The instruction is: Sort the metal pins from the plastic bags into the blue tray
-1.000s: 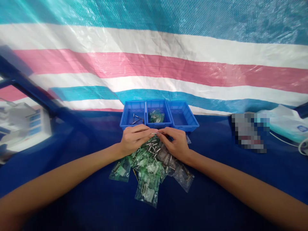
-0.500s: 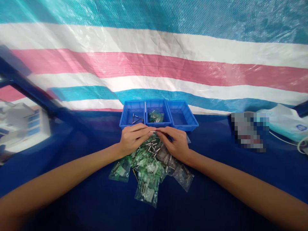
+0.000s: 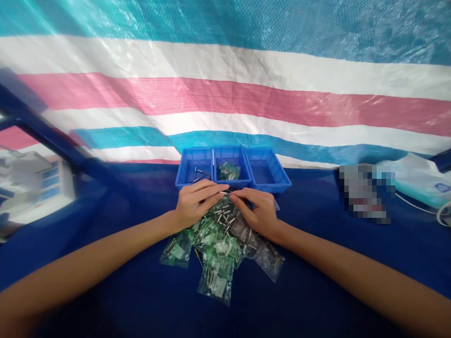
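Observation:
My left hand (image 3: 195,204) and my right hand (image 3: 256,211) meet over a heap of small clear and green plastic bags (image 3: 218,244) holding metal pins. Both hands are closed in a pinch, fingertips almost touching, with a thin metal pin (image 3: 224,192) between them. Just beyond the hands stand three blue trays side by side: the left tray (image 3: 195,170) holds several loose metal pins, the middle tray (image 3: 230,169) holds green bags, and the right tray (image 3: 267,172) looks bare.
Everything lies on a dark blue table cover (image 3: 317,281). A striped pink, white and teal tarp (image 3: 225,94) hangs behind. A white device (image 3: 35,185) sits far left; a blurred item (image 3: 364,192) and a pale packet (image 3: 419,178) lie at the right.
Both hands stay over the heap; the fingertips have shifted slightly around the pin. Nothing else has moved.

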A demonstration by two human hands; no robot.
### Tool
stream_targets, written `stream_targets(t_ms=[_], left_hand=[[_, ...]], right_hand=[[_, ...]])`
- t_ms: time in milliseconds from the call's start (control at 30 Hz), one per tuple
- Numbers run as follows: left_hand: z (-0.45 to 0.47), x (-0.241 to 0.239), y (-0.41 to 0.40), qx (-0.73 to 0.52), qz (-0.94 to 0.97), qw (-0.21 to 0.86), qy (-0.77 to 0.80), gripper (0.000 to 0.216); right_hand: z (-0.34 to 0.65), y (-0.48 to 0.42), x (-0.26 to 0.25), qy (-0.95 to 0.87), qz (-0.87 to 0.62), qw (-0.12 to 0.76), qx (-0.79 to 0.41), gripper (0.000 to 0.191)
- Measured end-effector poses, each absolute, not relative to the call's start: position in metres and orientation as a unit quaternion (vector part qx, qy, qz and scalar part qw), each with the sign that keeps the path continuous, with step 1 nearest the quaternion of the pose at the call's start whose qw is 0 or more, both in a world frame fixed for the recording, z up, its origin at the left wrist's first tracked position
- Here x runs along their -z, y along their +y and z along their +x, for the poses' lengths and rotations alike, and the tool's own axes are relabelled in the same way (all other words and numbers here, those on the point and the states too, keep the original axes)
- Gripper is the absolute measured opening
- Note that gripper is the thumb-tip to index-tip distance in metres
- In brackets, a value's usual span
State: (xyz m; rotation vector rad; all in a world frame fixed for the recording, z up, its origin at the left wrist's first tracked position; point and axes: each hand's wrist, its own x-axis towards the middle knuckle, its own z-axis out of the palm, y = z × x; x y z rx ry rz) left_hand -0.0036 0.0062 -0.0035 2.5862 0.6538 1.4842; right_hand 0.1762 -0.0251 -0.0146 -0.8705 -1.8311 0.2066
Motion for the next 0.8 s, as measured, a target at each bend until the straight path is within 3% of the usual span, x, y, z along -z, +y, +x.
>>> stream_targets(t_ms=[500, 800], left_hand=[[-0.0052, 0.0045, 0.0049, -0.483, 0.85, 0.061, 0.201, 0.013], [-0.007, 0.0097, 0.0056, -0.477, 0.842, 0.122, 0.221, 0.023]], right_hand=[[0.1747, -0.0243, 0.0157, -0.769, -0.371, 0.513, -0.09, 0.023], [0.1759, -0.0248, 0.0145, -0.762, -0.38, 0.517, -0.092, 0.023]])
